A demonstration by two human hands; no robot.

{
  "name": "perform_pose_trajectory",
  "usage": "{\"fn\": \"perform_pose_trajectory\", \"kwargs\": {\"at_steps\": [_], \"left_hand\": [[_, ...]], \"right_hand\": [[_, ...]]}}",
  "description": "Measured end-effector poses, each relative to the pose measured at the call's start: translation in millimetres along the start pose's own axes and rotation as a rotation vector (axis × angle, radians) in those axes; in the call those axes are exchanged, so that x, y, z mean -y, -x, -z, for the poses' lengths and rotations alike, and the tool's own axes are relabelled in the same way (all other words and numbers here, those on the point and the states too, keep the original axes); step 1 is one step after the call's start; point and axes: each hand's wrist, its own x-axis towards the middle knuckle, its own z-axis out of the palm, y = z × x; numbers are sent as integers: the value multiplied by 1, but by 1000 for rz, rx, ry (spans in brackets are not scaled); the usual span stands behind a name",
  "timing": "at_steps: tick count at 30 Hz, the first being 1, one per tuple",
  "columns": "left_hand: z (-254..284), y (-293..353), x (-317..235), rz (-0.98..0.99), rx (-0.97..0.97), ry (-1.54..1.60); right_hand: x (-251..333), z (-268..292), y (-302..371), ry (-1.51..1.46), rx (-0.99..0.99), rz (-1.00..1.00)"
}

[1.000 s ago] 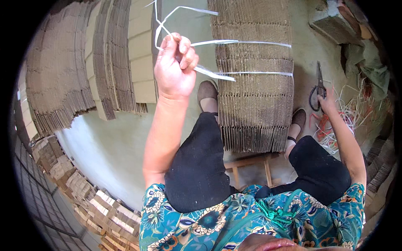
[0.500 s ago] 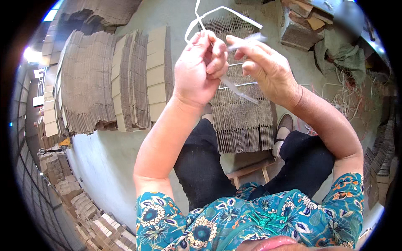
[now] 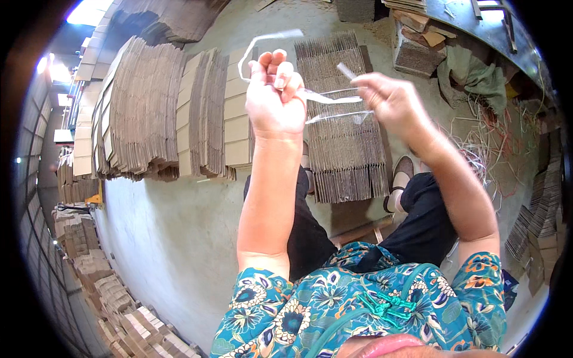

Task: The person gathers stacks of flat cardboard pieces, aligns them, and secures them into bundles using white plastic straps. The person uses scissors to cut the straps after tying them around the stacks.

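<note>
A white plastic strap stretches between my two raised hands, and a loose length of it loops up above the left one. My left hand is closed on the strap with its fingers curled. The right hand, a little smeared by motion, pinches the strap, and a short end sticks up past its fingertips. Below them, on the floor between my feet, lies a long bundle of flat corrugated cardboard pieces packed on edge. Thin white bands cross the bundle near my hands; whether all of them run around it I cannot tell.
Rows of stacked cardboard stand on the left. Scattered strap scraps lie on the floor at the right, near a greenish cloth and a rough block. A low wooden frame is partly visible below the bundle.
My hands have moved apart; the right one has pulled to the right, drawing the strap out between them. The left hand has turned palm up. The view has shifted slightly.
</note>
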Motion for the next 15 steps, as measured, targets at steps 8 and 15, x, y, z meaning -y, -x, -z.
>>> {"fn": "perform_pose_trajectory", "kwargs": {"at_steps": [8, 15], "left_hand": [[12, 1, 18, -7, -11, 12], [11, 3, 21, -24, -117, -58]], "right_hand": [[21, -36, 13, -408, -104, 124], [20, -33, 6, -459, -83, 90]]}}
